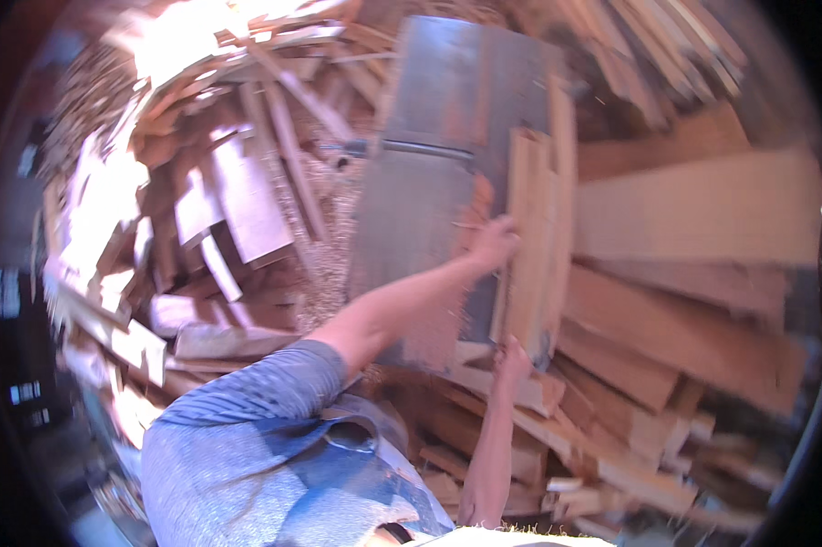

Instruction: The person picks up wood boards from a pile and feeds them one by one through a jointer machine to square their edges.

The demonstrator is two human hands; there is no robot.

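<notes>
A few pale wooden planks [537,246] stand on edge, pressed together, on the grey metal table of a woodworking machine [447,100]. My left hand [493,242] reaches out and presses against the left face of the planks, about midway along. At the planks' near end, my right hand [512,357] grips them from below. My blue-grey shirt sleeve [256,401] fills the lower left. The picture is blurred, so finger detail is unclear.
Broad boards [703,219] and shorter offcuts [611,438] are stacked to the right of the machine. A heap of scrap wood strips [228,201] and sawdust [329,237] lies to the left and behind. Bright glare washes out the far left.
</notes>
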